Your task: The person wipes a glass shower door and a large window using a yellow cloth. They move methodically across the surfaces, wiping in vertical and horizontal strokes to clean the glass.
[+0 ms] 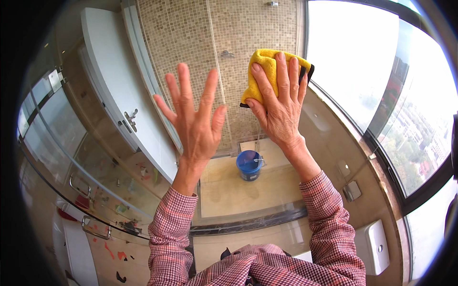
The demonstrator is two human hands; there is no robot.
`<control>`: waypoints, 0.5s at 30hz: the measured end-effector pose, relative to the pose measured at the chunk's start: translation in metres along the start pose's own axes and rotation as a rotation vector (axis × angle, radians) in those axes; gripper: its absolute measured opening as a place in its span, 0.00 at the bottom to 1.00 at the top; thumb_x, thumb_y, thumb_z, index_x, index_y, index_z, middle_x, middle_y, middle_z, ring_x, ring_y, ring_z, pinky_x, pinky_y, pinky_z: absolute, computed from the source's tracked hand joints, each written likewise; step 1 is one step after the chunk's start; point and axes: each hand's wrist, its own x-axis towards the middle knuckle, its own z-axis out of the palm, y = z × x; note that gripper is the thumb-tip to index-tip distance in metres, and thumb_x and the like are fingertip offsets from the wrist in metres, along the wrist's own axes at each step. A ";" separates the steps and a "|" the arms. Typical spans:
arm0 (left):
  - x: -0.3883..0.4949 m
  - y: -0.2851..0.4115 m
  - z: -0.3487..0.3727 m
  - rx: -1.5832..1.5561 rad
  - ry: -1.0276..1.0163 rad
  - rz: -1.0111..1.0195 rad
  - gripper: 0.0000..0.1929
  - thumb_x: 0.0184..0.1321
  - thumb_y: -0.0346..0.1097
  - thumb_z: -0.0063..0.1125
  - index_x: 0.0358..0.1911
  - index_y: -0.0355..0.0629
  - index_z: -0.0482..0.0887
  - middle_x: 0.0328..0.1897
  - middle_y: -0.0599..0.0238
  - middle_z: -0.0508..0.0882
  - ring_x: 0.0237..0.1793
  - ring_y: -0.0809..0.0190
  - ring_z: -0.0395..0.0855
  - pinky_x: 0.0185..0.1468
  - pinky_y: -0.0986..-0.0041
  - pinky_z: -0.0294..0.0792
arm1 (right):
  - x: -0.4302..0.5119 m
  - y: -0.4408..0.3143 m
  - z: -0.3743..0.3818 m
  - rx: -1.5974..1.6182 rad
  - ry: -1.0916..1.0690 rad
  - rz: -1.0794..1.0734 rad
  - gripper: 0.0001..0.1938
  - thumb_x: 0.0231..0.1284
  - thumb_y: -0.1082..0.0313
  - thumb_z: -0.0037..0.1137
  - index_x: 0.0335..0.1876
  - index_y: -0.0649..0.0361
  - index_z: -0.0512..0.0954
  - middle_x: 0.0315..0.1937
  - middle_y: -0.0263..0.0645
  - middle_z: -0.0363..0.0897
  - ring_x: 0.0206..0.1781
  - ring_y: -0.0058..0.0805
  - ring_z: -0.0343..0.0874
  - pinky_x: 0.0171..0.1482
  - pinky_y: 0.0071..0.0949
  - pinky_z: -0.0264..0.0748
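My right hand (280,107) lies flat over a folded yellow microfiber cloth (263,68) with black edging, fingers spread and pointing up. The cloth appears pressed against a clear glass panel in front of me. To the left, my left hand (196,118) is raised with its fingers spread and holds nothing; whether it touches the glass I cannot tell. Beyond the panel, a blue bucket (248,165) with a handle stands on the beige shower floor (229,193), below and between my hands.
A mosaic-tiled wall (179,32) rises behind the glass. At left are a white door (118,78) and a glass door with a metal handle (96,228). Large windows (354,60) line the right, above a toilet cistern (374,246). A dark stone curb (250,221) crosses the floor.
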 end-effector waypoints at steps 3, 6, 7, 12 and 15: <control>0.014 0.027 0.018 0.044 -0.066 0.026 0.29 0.77 0.61 0.40 0.77 0.66 0.71 0.88 0.54 0.53 0.87 0.44 0.43 0.81 0.36 0.19 | -0.002 -0.001 -0.002 0.004 -0.021 -0.001 0.31 0.75 0.38 0.45 0.80 0.33 0.66 0.85 0.42 0.50 0.87 0.50 0.44 0.83 0.57 0.31; 0.014 0.029 0.030 0.138 -0.047 0.061 0.28 0.77 0.58 0.41 0.76 0.60 0.73 0.87 0.55 0.56 0.87 0.46 0.45 0.82 0.40 0.22 | -0.005 0.008 -0.006 -0.032 -0.083 -0.054 0.32 0.74 0.34 0.43 0.80 0.30 0.65 0.85 0.40 0.51 0.87 0.47 0.45 0.84 0.56 0.33; 0.013 0.027 0.030 0.141 -0.037 0.074 0.28 0.77 0.58 0.41 0.76 0.60 0.73 0.87 0.55 0.57 0.86 0.46 0.46 0.82 0.40 0.22 | -0.006 0.014 -0.009 -0.033 -0.085 -0.064 0.32 0.74 0.34 0.43 0.80 0.30 0.66 0.85 0.40 0.51 0.87 0.47 0.46 0.84 0.55 0.33; 0.010 0.024 0.034 0.155 -0.001 0.110 0.28 0.77 0.57 0.43 0.75 0.59 0.74 0.86 0.55 0.59 0.86 0.46 0.48 0.83 0.43 0.23 | -0.013 0.049 -0.018 -0.045 -0.040 -0.033 0.33 0.72 0.32 0.43 0.78 0.33 0.69 0.84 0.44 0.52 0.86 0.50 0.47 0.83 0.55 0.33; 0.012 0.027 0.034 0.157 0.009 0.117 0.27 0.76 0.54 0.46 0.75 0.57 0.75 0.86 0.55 0.60 0.86 0.46 0.49 0.83 0.44 0.24 | -0.015 0.049 -0.018 -0.034 -0.008 0.012 0.33 0.72 0.35 0.48 0.78 0.36 0.69 0.84 0.47 0.51 0.86 0.55 0.46 0.83 0.57 0.31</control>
